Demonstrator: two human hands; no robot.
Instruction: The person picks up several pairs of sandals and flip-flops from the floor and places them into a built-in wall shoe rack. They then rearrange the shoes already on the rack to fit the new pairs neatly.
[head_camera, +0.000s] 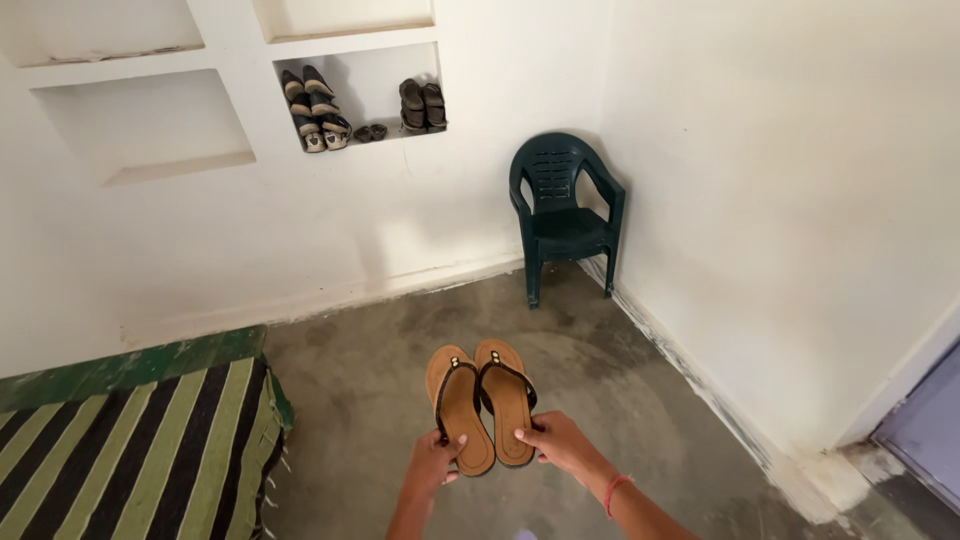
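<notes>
Holding a pair of tan sandals, each hand has one by its heel end. The left hand (432, 465) is closed on the left sandal (460, 405); just beside it, the right hand (556, 443) is closed on the right sandal (504, 398). Both sandals touch side by side above the concrete floor (620, 400), long axes pointing away from the person, toes toward the wall shelf (365, 135) holding shoes and the green chair (562, 212).

No packages, labels, signs or screens show anywhere in this view.
</notes>
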